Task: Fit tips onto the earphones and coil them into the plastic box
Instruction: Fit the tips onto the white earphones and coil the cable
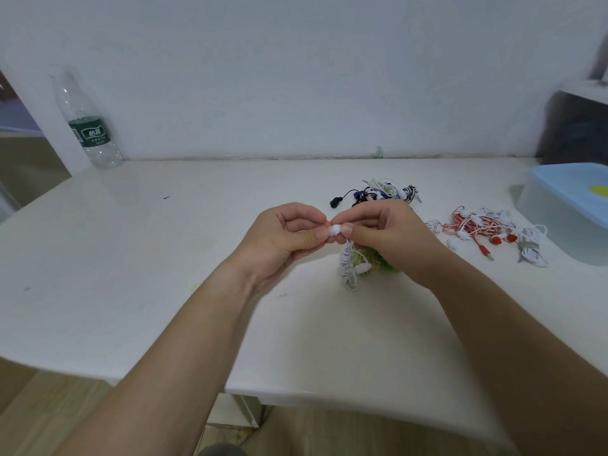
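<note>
Both hands meet above the middle of the white table [131,258]. My left hand [286,238] and my right hand [385,232] pinch a small white earbud [335,230] between thumbs and fingertips. From it a bundled white cable [348,264] hangs down to the table, with a white capsule and some green cable under my right hand. Whether a tip sits on the earbud is hidden by my fingers. The pale blue plastic box [566,205] stands at the right edge.
A tangle of dark and striped earphones [378,192] lies just beyond my hands. Red-and-white earphones [473,228] and a white coiled pair [533,245] lie beside the box. A clear water bottle [87,123] stands at the back left against the wall.
</note>
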